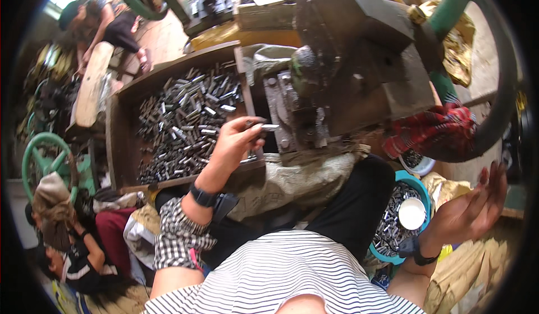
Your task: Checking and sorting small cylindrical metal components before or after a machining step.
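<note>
My left hand pinches a small shiny metal tube between thumb and fingers, at the edge of the press's metal die block. Directly left of it, a wooden tray holds a heap of small metal tubes. My right hand is raised at the right with fingers stretched out, holding nothing. It is apart from the black handwheel above it, whose lower rim is wrapped in a red checked cloth.
A turquoise basin of metal pieces, with a white cup on them, stands beside my right knee. The dark press body fills the upper middle. Other people sit at the left, near a green handwheel.
</note>
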`<state>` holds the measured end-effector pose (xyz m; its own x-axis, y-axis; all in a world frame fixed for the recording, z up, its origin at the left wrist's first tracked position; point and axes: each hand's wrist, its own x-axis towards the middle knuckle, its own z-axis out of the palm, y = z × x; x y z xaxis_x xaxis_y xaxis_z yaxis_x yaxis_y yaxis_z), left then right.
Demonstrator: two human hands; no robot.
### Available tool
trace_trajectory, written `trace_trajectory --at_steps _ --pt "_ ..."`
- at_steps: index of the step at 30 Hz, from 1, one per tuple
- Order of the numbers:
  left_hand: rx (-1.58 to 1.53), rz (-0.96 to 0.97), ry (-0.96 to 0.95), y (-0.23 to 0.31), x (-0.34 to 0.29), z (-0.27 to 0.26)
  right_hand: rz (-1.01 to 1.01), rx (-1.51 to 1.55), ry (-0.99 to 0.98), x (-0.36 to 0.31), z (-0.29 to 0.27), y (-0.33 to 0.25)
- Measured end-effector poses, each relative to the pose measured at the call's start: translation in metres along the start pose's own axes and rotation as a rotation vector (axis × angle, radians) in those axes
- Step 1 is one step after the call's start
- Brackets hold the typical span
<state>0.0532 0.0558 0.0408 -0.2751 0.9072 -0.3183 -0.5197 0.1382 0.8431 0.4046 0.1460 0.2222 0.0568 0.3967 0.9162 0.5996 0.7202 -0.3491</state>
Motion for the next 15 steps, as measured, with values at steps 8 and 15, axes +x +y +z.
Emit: trace_trajectory --at_steps 8,15 --pt "0.167 0.097 0.071 -0.008 0.054 0.011 0.504 0.590 -0.004 -0.046 0.055 0.081" --pt "0.190 0.115 0.117 -0.011 0.073 0.015 -0.210 -0.238 -0.403 0.021 0.020 0.069"
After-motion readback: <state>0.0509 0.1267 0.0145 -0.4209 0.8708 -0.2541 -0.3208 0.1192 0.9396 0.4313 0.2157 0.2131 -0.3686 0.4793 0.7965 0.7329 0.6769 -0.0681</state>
